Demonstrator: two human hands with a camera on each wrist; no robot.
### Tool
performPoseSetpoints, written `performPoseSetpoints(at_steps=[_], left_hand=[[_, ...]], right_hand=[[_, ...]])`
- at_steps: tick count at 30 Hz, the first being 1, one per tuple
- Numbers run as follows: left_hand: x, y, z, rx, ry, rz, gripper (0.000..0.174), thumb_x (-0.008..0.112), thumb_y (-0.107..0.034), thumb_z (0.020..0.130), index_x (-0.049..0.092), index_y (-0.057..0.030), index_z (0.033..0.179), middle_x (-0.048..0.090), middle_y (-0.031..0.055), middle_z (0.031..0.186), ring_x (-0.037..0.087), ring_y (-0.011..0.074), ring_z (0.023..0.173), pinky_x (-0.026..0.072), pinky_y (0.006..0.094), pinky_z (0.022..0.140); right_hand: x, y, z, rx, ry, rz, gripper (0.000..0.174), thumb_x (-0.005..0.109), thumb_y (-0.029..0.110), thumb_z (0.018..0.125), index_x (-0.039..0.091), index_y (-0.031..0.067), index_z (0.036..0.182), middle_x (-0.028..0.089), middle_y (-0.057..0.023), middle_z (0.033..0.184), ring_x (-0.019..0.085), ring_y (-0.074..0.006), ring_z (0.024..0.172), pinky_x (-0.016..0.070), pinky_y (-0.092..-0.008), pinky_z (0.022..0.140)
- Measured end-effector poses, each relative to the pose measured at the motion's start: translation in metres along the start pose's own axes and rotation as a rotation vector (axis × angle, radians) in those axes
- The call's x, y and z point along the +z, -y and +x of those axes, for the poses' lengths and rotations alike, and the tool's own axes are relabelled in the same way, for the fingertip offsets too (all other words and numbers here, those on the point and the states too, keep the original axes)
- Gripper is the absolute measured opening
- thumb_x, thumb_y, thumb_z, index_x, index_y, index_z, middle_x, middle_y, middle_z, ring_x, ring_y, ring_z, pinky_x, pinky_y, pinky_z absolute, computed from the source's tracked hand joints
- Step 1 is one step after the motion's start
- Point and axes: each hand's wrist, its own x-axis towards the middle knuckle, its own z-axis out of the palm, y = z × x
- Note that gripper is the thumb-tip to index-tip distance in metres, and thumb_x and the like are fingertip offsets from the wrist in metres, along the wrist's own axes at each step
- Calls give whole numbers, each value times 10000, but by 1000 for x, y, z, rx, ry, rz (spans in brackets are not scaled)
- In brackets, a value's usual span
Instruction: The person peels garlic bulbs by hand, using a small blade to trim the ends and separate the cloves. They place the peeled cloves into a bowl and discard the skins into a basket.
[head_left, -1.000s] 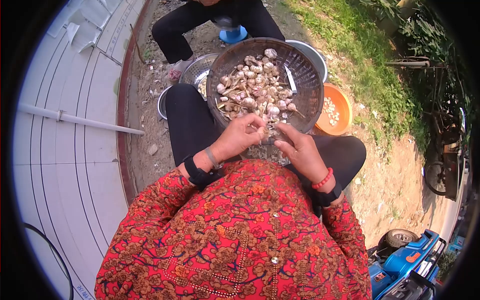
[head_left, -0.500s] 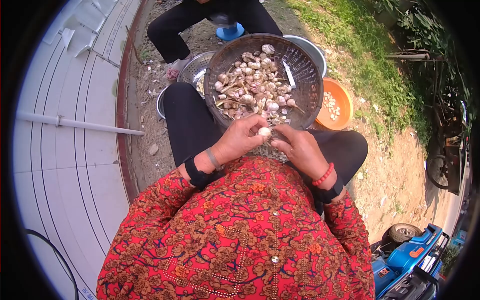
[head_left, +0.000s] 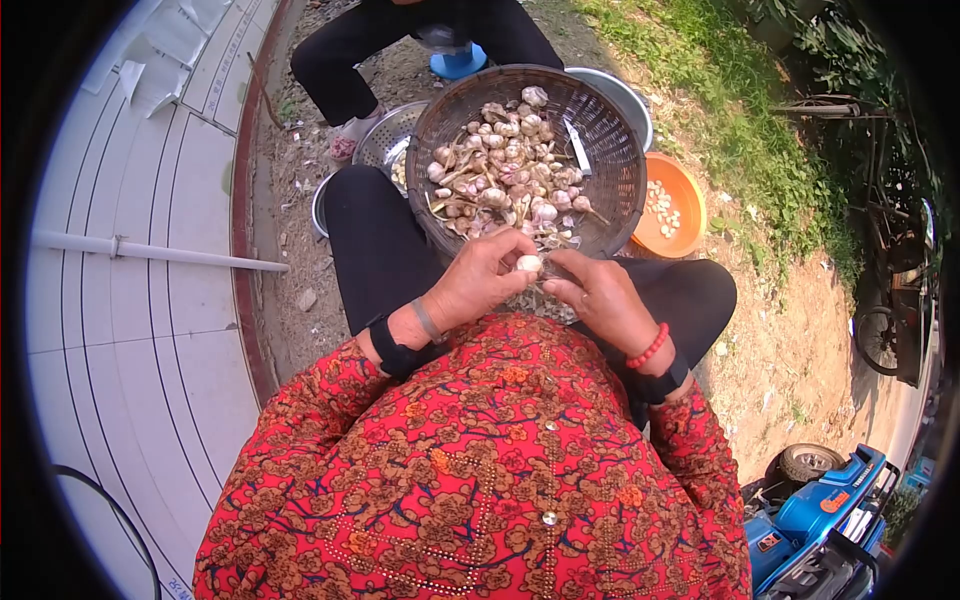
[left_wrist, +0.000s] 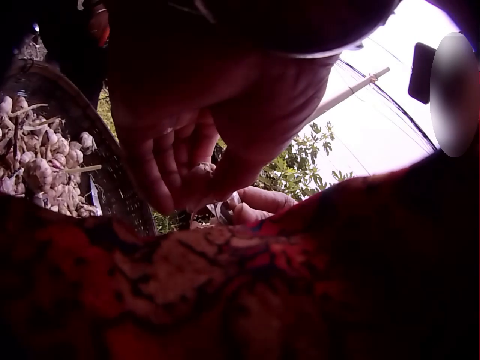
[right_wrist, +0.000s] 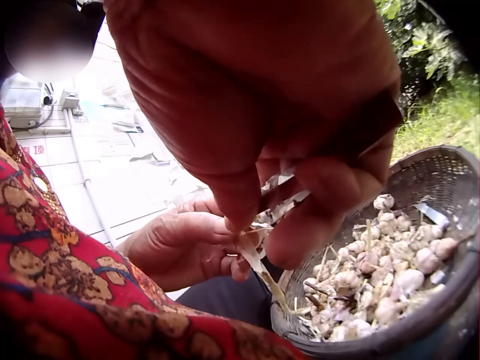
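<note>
My left hand [head_left: 482, 275] pinches a pale, rounded garlic bulb [head_left: 528, 264] between thumb and fingers, just over my lap at the near rim of the basket. Close against it on the right is my right hand [head_left: 603, 298], fingers curled. In the right wrist view a small knife with a dark handle [right_wrist: 367, 127] and thin blade lies within that hand's grip, partly hidden by the fingers. A strip of dry garlic skin [right_wrist: 259, 262] hangs below the thumb. A dark woven basket [head_left: 615, 195] in front holds many garlic bulbs [head_left: 495, 165] with dry stalks.
A white-bladed knife [head_left: 578, 150] lies in the basket's right side. Beside the basket stand an orange basin [head_left: 690, 215] with peeled cloves, a metal colander [head_left: 385, 140] and a metal basin [head_left: 635, 105]. Another person sits opposite, near a blue stool [head_left: 460, 62].
The white garlic bulb has come into clear view between my fingertips, where it was mostly covered a second ago. Both hands stay close together; the head view has shifted slightly.
</note>
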Motion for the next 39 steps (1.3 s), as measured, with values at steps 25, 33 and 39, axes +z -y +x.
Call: performPoseSetpoints(at_steps=[25, 33, 39], left_hand=[[0, 12, 2, -14, 27, -127, 156, 627, -87, 863, 593, -18, 998, 566, -8, 833, 539, 44, 724, 458, 223, 634], [-4, 15, 6, -105, 172, -406, 195, 611, -108, 915, 591, -7, 1080, 631, 19, 940, 617, 83, 840, 519, 240, 742], [-9, 19, 16, -217, 213, -509, 189, 624, -129, 909, 614, -21, 1064, 626, 7, 896, 600, 75, 800, 516, 234, 715]], right_hand=[[-6, 0, 8, 131, 82, 241, 270, 695, 175, 815, 659, 15, 1029, 642, -210, 842, 649, -355, 785, 492, -375, 676], [-11, -8, 9, 156, 175, 316, 216, 674, 161, 838, 671, 22, 1003, 598, -135, 658, 611, -212, 592, 469, -337, 571], [-9, -16, 13, 210, 174, 424, 176, 624, 139, 891, 687, 24, 1008, 534, -30, 573, 519, -71, 498, 424, -257, 461]])
